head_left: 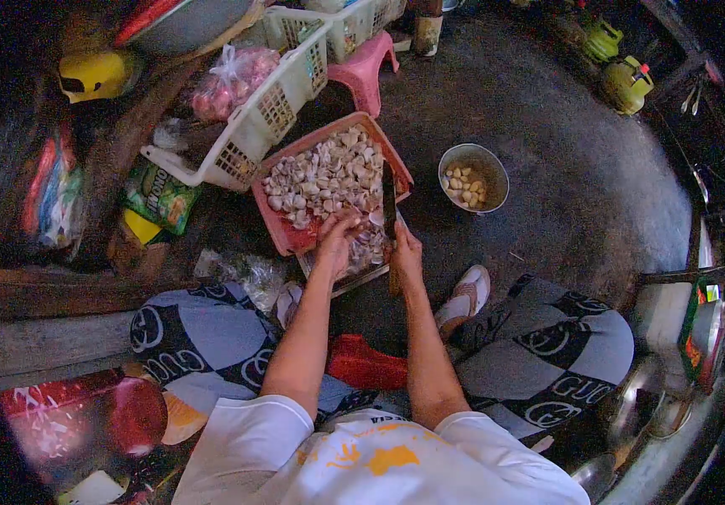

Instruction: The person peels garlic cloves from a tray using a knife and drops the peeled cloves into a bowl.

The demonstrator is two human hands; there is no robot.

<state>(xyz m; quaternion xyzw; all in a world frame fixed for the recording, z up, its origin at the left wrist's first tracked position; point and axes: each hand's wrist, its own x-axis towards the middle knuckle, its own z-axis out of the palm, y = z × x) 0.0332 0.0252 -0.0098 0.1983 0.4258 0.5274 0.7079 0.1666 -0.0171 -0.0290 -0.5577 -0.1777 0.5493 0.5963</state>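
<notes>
A pink-red tray [276,220] holds a heap of unpeeled garlic cloves [329,172], with loose skins [366,251] near its front. Over the tray's near edge, my left hand [337,240] has its fingers bent together; whatever is between them is too small to make out. My right hand [407,251] is closed around the handle of a knife [389,198], whose dark blade points away from me over the tray's right side. Right of the tray, a metal bowl [498,199] contains several peeled cloves [465,185].
White plastic baskets [265,122] stand behind and left of the tray, one with a bag of reddish bulbs [234,80]. A pink stool [364,74] is behind the tray. Green gas cylinders [627,84] stand far right. My sandalled feet [469,293] flank the work area.
</notes>
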